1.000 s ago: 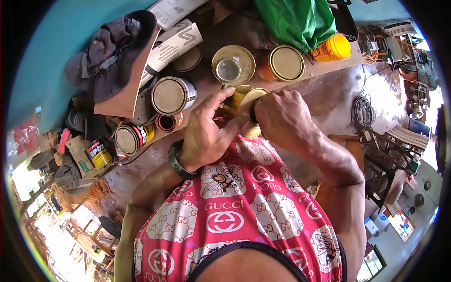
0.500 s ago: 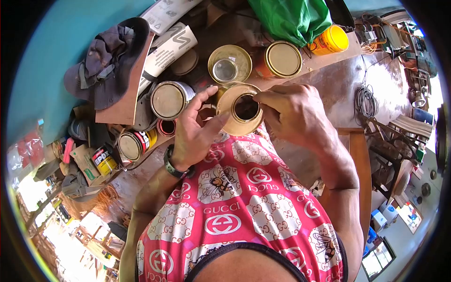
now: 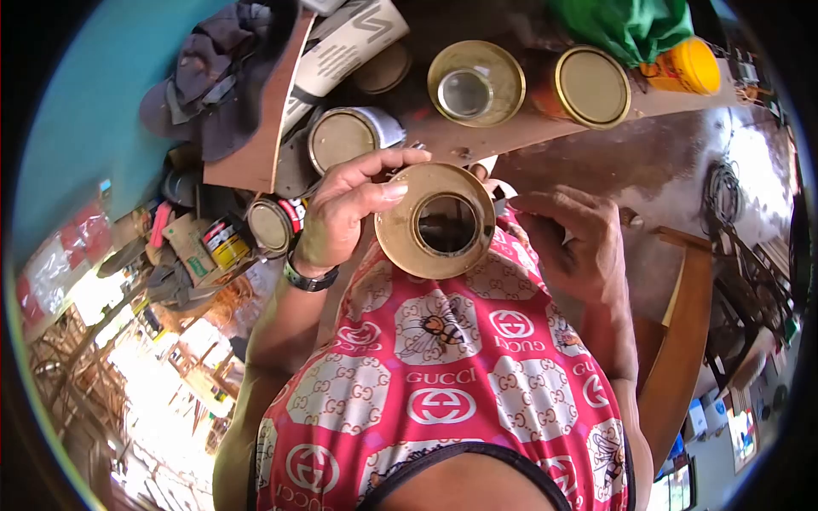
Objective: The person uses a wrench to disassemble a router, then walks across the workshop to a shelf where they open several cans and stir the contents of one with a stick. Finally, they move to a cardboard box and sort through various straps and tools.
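Note:
My left hand grips a tan, round metal can by its left edge, thumb on the top face and fingers round the far side. The can is tilted so that its top faces me. A wide round opening in the middle of that top shows a dark inside. To the right of the can, my right hand is raised clear of it. Its index finger reaches toward the can and the other fingers are loosely bent. I see nothing held in it.
On the bench are a lidded paint can, an open tin with a smaller cup inside, a gold-lidded can, a yellow tub and a green bag. A dark cap rests at upper left. A wooden edge stands right.
My right hand has let go of the can's opening and moved away to the right. The can has come closer to me, still in my left hand. The view has shifted.

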Action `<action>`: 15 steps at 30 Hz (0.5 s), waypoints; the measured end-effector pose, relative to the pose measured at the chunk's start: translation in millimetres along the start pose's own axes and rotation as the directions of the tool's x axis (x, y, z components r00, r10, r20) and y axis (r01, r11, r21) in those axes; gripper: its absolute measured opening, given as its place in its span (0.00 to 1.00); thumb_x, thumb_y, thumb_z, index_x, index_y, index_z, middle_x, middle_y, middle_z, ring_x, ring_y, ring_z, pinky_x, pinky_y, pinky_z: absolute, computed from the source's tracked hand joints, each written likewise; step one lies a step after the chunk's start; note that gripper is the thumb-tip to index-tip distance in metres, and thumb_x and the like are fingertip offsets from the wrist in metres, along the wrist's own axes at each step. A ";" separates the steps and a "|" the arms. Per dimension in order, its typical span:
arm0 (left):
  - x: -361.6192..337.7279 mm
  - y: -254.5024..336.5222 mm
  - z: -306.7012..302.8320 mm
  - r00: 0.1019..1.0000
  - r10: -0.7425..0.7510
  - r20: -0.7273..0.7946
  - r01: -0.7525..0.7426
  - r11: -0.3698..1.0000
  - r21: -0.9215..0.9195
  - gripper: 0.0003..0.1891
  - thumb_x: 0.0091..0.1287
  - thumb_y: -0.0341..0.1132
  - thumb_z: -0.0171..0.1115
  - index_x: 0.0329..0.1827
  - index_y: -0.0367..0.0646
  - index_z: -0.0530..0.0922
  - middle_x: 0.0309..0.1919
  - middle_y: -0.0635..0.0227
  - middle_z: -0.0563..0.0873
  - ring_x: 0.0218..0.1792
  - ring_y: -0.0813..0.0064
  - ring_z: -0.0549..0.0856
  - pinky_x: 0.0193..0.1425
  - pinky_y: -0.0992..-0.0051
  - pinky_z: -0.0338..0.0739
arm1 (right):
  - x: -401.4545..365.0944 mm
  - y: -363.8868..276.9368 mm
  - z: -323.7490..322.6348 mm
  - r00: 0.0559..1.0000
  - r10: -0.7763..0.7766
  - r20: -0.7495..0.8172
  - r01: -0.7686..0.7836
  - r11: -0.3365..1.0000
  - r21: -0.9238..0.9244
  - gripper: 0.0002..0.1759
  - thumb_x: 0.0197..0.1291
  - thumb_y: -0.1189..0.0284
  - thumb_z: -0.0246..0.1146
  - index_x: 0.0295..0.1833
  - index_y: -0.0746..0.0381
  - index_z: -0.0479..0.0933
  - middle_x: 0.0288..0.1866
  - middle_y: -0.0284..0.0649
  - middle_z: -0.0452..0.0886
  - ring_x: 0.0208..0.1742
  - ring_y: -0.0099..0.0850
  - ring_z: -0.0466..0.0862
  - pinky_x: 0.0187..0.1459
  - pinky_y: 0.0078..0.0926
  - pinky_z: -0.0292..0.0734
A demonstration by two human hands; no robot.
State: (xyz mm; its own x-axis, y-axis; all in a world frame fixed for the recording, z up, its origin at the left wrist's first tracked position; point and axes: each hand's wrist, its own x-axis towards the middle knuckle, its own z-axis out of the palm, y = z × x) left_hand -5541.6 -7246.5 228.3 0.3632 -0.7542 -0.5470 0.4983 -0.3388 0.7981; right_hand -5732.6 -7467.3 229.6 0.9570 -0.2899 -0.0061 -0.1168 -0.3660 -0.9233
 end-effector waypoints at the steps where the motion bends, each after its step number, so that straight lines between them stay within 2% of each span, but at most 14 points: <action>1: -1.6 4.4 -0.9 1.000 -0.011 -0.019 0.012 1.000 0.011 0.29 0.67 0.37 0.57 0.68 0.27 0.76 0.59 0.56 0.86 0.60 0.70 0.85 0.70 0.72 0.75 | -2.4 2.3 2.8 1.000 -0.004 0.005 0.004 1.000 0.024 0.10 0.57 0.83 0.70 0.45 0.64 0.86 0.29 0.45 0.84 0.27 0.40 0.84 0.30 0.35 0.78; 3: -6.3 15.1 -7.2 0.999 0.041 0.019 -0.044 0.986 0.159 0.23 0.70 0.34 0.58 0.63 0.29 0.80 0.53 0.61 0.89 0.53 0.77 0.86 0.62 0.76 0.78 | -4.4 8.4 10.1 0.998 0.022 0.058 -0.023 1.000 0.010 0.11 0.57 0.82 0.70 0.47 0.64 0.86 0.27 0.45 0.83 0.26 0.40 0.84 0.29 0.35 0.77; 4: -8.0 18.6 -9.4 0.998 0.060 -0.005 -0.057 0.978 0.201 0.22 0.68 0.35 0.59 0.60 0.28 0.82 0.49 0.60 0.90 0.51 0.76 0.86 0.60 0.76 0.79 | -3.5 9.7 14.1 0.998 0.019 0.059 -0.021 0.999 0.031 0.12 0.57 0.82 0.69 0.48 0.64 0.87 0.26 0.45 0.82 0.25 0.39 0.83 0.29 0.35 0.77; 7: -16.6 28.2 -23.8 0.992 0.120 -0.039 -0.107 0.967 0.233 0.21 0.68 0.36 0.59 0.59 0.28 0.82 0.49 0.60 0.90 0.51 0.76 0.87 0.59 0.76 0.79 | 2.2 6.3 17.3 0.993 0.012 0.121 -0.014 1.000 0.011 0.12 0.57 0.82 0.69 0.48 0.64 0.87 0.26 0.45 0.82 0.25 0.40 0.83 0.29 0.36 0.77; 13: -36.2 48.9 -51.6 0.960 0.254 -0.121 -0.201 0.920 0.337 0.21 0.65 0.34 0.58 0.56 0.27 0.84 0.49 0.57 0.90 0.51 0.74 0.88 0.59 0.74 0.80 | 22.0 3.4 18.2 0.984 -0.107 0.145 0.100 0.993 0.057 0.12 0.57 0.82 0.68 0.47 0.64 0.87 0.29 0.46 0.84 0.26 0.40 0.84 0.29 0.35 0.77; 15: -45.5 56.7 -61.9 0.942 0.320 -0.106 -0.248 0.871 0.424 0.22 0.65 0.34 0.58 0.57 0.27 0.83 0.49 0.57 0.91 0.50 0.74 0.88 0.59 0.75 0.80 | 28.1 -1.2 16.5 0.979 -0.085 0.185 0.081 0.996 0.033 0.11 0.58 0.82 0.68 0.47 0.64 0.87 0.32 0.47 0.85 0.29 0.41 0.86 0.32 0.35 0.79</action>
State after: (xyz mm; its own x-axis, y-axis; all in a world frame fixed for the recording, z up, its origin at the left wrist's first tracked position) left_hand -5481.1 -7196.6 282.8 0.5846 -0.7590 -0.2865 0.0098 -0.3465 0.9380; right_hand -5701.2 -7460.4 224.2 0.9960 -0.0889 0.0019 -0.0303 -0.3589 -0.9329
